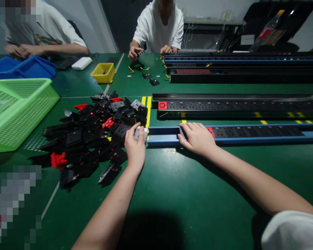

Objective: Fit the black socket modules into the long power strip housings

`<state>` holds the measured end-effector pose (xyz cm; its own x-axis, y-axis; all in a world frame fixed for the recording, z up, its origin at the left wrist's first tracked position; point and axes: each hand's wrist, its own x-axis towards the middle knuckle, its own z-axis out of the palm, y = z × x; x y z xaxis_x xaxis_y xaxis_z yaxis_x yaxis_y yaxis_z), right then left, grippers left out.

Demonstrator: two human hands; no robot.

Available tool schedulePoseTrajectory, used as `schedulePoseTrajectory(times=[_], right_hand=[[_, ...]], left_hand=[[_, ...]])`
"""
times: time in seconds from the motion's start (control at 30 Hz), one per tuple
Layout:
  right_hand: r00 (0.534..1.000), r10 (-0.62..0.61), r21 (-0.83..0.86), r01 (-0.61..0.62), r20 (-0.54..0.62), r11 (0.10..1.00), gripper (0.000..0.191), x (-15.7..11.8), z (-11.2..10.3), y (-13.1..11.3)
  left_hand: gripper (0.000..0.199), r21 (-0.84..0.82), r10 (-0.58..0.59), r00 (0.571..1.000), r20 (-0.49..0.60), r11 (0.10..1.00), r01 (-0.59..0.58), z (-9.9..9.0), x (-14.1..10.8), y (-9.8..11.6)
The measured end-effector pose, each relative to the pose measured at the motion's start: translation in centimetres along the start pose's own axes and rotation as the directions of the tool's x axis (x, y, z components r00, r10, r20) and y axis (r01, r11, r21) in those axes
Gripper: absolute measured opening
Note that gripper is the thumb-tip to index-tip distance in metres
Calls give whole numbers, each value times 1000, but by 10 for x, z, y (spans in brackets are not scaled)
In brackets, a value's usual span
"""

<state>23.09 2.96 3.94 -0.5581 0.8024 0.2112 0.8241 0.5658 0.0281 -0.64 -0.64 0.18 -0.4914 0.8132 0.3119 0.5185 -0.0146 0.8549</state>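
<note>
A blue metal channel (163, 138) lies across the green table, with a row of black socket modules (250, 132) and a red one (210, 132) seated in it. My left hand (135, 147) is at the channel's left end, thumb and fingers closed around a light grey socket piece (141, 133). Over the channel, just left of the red module, my right hand (199, 139) grips a dark socket module (183, 133), mostly covered by the fingers. Beside my left hand spreads a pile of loose socket modules (74, 137), mostly black, some red or grey.
Behind the blue channel lies a black power strip (224, 106); more long strips (237, 76) lie farther back. At left are a green basket (28, 114), blue bins (41, 67) and a yellow bin (104, 73). Two people sit across the table, one handling a small part.
</note>
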Motion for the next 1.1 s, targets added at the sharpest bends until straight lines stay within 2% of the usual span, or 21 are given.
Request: schedulePoseTrajectory(times=[0.17,0.3,0.43,0.7,1.1], right_hand=[[1000,3,7,-3,0,1000,49,0,0,-1],[1000,3,10,-3,-6,1000,49,0,0,-1],[1000,2,6,-2,-1,1000,49,0,-1,0],[999,33,-16,-33,-11,999,48,1,2,-3],[999,42,-24,-42,-23,999,47,1,2,-4]], left_hand=[[46,-144,-58,997,59,987,66,-1,6,0],[32,-135,-56,998,24,989,59,1,10,-4],[28,-111,-71,996,46,991,75,4,10,-6],[40,-28,-50,996,69,998,52,2,3,0],[53,16,-32,992,122,999,31,2,2,-8]])
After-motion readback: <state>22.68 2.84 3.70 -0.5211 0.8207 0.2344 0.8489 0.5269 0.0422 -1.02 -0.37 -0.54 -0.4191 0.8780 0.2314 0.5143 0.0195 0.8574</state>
